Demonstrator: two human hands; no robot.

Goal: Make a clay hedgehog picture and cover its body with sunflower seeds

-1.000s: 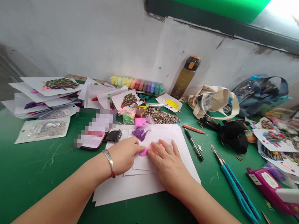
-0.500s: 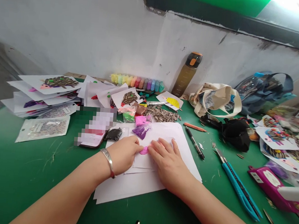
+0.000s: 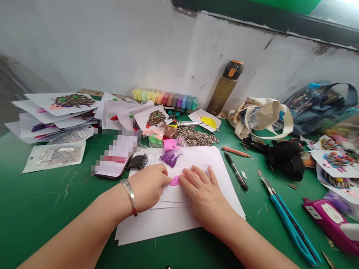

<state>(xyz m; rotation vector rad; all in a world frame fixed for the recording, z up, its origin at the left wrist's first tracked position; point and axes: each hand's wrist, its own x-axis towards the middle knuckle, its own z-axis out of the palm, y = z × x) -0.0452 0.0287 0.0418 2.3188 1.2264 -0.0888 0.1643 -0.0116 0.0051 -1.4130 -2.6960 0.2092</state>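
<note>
A small flattened piece of pink clay (image 3: 175, 180) lies on the white paper (image 3: 173, 228) in front of me. My left hand (image 3: 151, 186), a bracelet on its wrist, is curled closed, with its thumb and index fingertips at the clay's left edge. Stretched flat over the sheets, my right hand (image 3: 203, 191) has its fingers a little apart, and the index fingertip touches the clay's right side. Under the hands lie smaller sheets on bigger ones. Just beyond are a purple clay packet (image 3: 169, 158) and a bright pink packet (image 3: 170, 143).
Sunflower seeds (image 3: 194, 136) are heaped behind the paper. To the right lie a pen (image 3: 236, 171), an orange pencil (image 3: 236, 151), a blue craft knife (image 3: 293, 224) with exposed blade and a magenta device (image 3: 330, 221). Stacked pictures (image 3: 54, 113) and a phone (image 3: 113, 158) are left.
The view has turned slightly left, so the things on the table appear a little further right. Both hands stay almost in place at the pink clay.
</note>
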